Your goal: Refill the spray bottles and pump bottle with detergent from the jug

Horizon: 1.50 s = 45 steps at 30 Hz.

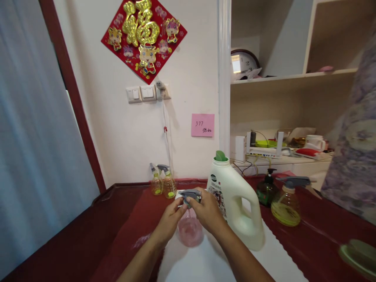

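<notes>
A pink see-through spray bottle (190, 233) stands upright on the white mat (194, 266), straight in front of me. My left hand (172, 215) closes its fingers around the left side of the collar under the grey spray head (191, 193). From the right, my right hand (209, 209) grips the same spray head, with the thumb at its front. Fingers partly hide the bottle's neck. Just beyond my right hand is a large pale green jug (243, 207) with a handle; something green (221, 156) sticks up from its uncapped mouth.
Two small yellowish spray bottles (169, 185) stand against the wall. At right are a dark green pump bottle (266, 192), a spray bottle with yellow liquid (286, 209) and a blurred green lid-like thing (360, 254). A white router (264, 150) sits on the shelf behind.
</notes>
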{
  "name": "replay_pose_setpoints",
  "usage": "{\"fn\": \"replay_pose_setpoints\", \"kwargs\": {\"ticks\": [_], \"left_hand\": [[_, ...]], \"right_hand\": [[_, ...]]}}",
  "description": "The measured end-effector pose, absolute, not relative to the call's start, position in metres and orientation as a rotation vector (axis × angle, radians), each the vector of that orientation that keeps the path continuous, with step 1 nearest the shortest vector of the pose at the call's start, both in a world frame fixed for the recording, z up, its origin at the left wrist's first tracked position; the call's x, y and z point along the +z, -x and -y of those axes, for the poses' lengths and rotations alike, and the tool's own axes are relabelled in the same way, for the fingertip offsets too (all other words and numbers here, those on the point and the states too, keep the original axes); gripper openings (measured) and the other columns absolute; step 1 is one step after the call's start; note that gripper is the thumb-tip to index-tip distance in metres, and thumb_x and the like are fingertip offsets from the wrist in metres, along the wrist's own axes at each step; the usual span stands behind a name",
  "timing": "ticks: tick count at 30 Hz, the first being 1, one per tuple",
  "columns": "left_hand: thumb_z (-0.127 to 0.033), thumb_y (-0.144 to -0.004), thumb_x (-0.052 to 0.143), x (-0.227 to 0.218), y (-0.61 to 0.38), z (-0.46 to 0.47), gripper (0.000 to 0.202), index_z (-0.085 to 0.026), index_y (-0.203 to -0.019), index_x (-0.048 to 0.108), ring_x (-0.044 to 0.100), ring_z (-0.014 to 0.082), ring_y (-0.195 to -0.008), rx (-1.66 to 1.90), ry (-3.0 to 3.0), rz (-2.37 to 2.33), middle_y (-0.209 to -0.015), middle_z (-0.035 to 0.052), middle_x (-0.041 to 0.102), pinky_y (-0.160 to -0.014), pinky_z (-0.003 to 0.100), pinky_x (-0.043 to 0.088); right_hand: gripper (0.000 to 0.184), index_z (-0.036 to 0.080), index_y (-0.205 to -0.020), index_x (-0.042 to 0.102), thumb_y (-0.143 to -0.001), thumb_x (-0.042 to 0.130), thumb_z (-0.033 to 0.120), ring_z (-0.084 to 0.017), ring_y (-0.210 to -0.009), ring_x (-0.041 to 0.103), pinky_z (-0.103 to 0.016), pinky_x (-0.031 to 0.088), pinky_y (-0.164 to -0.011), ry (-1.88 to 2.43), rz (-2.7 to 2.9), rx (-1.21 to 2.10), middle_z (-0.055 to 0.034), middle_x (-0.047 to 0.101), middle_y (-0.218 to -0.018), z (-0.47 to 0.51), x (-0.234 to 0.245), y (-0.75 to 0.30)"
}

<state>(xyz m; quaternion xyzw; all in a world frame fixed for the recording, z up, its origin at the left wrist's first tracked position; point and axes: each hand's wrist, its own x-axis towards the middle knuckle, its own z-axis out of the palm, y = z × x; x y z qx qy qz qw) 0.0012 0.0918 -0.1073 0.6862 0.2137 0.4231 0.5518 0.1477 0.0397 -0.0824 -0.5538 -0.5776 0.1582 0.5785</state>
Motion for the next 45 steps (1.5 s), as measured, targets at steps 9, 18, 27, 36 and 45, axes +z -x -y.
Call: {"fn": "replay_pose_setpoints", "kwargs": {"ticks": [9,18,27,36,45], "left_hand": [[-0.052,-0.079,0.083,-0.118,-0.01,-0.1,0.046,-0.018,-0.107,0.069,0.067,0.03,-0.103,1.126,-1.621,-0.608,-0.112,0.0118,0.074,-0.091,0.039,0.05],[-0.053,-0.089,0.071,-0.103,0.002,-0.095,0.04,-0.021,-0.112,0.076,0.06,0.0327,-0.123,1.012,-1.742,-0.54,-0.124,0.0098,0.073,-0.111,0.043,0.04],[-0.051,-0.078,0.084,-0.118,-0.007,-0.107,0.051,-0.017,-0.112,0.068,0.067,0.0293,-0.105,1.096,-1.681,-0.614,-0.114,0.0122,0.073,-0.092,0.039,0.051],[-0.056,-0.083,0.075,-0.106,0.009,-0.103,0.049,-0.017,-0.111,0.073,0.063,0.0332,-0.122,0.993,-1.74,-0.645,-0.123,0.0135,0.073,-0.11,0.044,0.043],[-0.058,-0.082,0.074,-0.128,0.064,-0.073,0.054,-0.016,-0.117,0.073,0.064,0.0363,-0.124,0.883,-1.748,-0.9,-0.131,0.0188,0.071,-0.107,0.048,0.049]], "right_hand": [[0.01,0.021,-0.08,0.065,-0.079,0.059,0.029,-0.023,-0.075,0.062,-0.031,0.042,-0.066,1.292,1.352,0.377,-0.0036,0.068,-0.077,-0.039,-0.083,-0.147],[0.007,0.021,-0.079,0.064,-0.081,0.061,0.027,-0.021,-0.075,0.061,-0.031,0.041,-0.07,1.279,1.352,0.372,-0.003,0.068,-0.077,-0.041,-0.085,-0.146],[0.005,0.02,-0.083,0.067,-0.081,0.063,0.022,-0.021,-0.077,0.061,-0.03,0.04,-0.07,1.289,1.345,0.377,-0.0032,0.068,-0.081,-0.04,-0.082,-0.146],[0.005,0.02,-0.083,0.068,-0.081,0.066,0.023,-0.022,-0.079,0.061,-0.033,0.04,-0.072,1.293,1.35,0.399,-0.0041,0.069,-0.082,-0.04,-0.08,-0.15],[0.056,0.02,-0.116,0.066,-0.062,0.083,0.025,-0.027,-0.103,0.066,-0.04,0.046,-0.092,1.19,1.353,0.606,-0.0065,0.073,-0.111,-0.038,-0.093,-0.161]]}}
